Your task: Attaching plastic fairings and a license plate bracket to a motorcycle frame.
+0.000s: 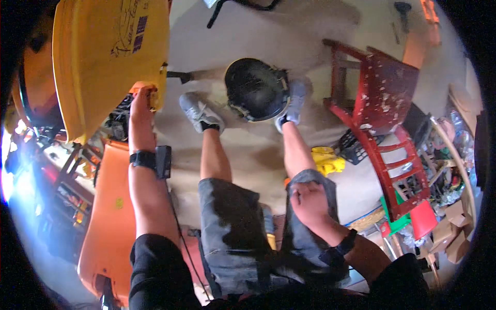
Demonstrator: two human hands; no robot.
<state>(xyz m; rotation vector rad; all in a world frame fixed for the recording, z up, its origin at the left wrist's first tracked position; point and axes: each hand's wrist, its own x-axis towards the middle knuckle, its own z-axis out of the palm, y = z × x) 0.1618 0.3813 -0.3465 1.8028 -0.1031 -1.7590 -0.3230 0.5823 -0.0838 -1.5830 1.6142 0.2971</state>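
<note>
My left hand (142, 106) reaches forward to the lower right edge of a yellow plastic chair (111, 67). Its fingers bend round that edge beside a bright orange patch, and are partly hidden. My right hand (310, 202) is over my right knee, fingers curled in and nothing visible in them. Between my shoes lies a round black thing (254, 89) with a pale, worn rim; I cannot tell its exact kind. Its right side is against my right shoe.
On the right, a red wooden chair (390, 93) with chipped paint lies tipped over. Yellow gloves (326, 160) lie near its backrest. An orange plastic chair (106, 217) stands at my left. Cardboard pieces (449, 227) and clutter line the right side. A dark cable hangs by my left arm.
</note>
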